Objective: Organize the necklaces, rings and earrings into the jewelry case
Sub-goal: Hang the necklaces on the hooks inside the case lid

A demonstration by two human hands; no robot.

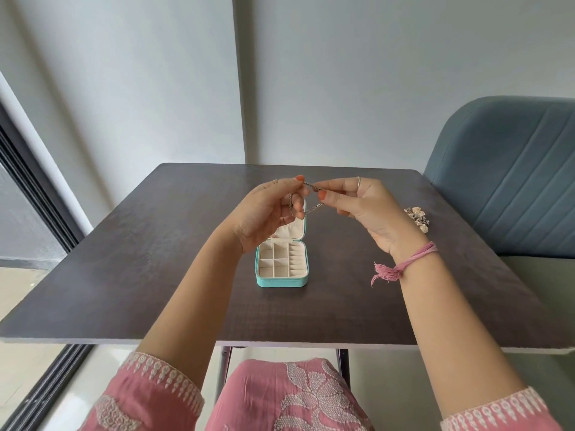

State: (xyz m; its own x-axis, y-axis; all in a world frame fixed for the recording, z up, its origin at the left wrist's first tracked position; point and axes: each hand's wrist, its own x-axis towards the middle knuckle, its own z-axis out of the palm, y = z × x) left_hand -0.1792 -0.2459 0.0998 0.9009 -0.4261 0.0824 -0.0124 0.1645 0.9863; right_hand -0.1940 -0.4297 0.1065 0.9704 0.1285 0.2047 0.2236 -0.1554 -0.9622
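Table point(130, 275): dark, wide, with plenty of bare top on every side of the case; its near edge lies close to the lap, its right edge runs by a blue chair point(510, 181).
Case point(281, 269): small teal box, lid up, standing mid-table below the hands; cream lining, square cells on the left, ring rolls on the right, all apparently unfilled. Light enough, I judge, to skid if nudged.
Left hand point(267, 209): raised above the case, fingers curled, pinching one end of the chain.
Right hand point(357, 203): level with the left, thumb and forefinger pinching the other end; both hands are full.
Heap point(417, 219): remaining jewelry, lying on the table right of the right wrist, near the right edge.
Chain point(298, 206): thin silver necklace strung between the two hands, slack loop hanging over the lid. Likely light, limp, slippery and prone to tangle; best held at the ends near the clasp and lowered in coils.
Room: open air above the case; the upright lid is the one thing the loop could snag.
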